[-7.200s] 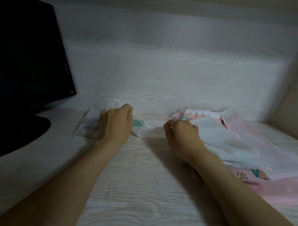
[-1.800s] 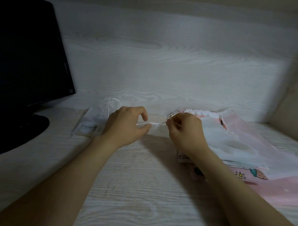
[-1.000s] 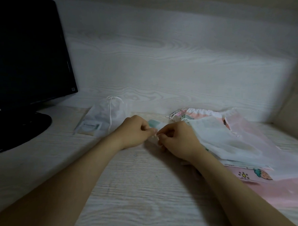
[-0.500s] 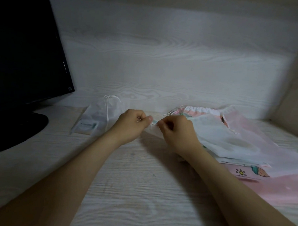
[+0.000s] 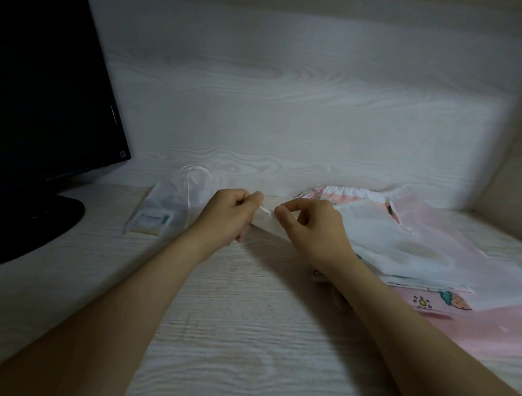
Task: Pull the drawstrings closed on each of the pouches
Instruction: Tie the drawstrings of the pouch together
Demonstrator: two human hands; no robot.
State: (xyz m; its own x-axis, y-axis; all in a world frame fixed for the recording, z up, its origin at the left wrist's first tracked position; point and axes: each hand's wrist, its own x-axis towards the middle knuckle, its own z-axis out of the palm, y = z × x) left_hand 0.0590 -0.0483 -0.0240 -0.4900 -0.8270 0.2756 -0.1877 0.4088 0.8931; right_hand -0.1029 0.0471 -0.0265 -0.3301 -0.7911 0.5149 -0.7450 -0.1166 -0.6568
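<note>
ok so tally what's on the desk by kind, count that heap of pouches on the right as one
monitor: 1
loose pouches: 2, the sheer pouch on the left and the small pouch pinched by left hand and right hand
heap of pouches: 1
total: 4

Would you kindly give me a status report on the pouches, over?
Left hand, right hand both pinching drawstring of white pouch. Cinched pouch left, by monitor. Pouch pile beside right wrist.

One head-worn camera looks forward and down, close over the surface [image 5: 218,334], facing the back wall [image 5: 294,91]; both forearms reach in from the bottom edge.
</note>
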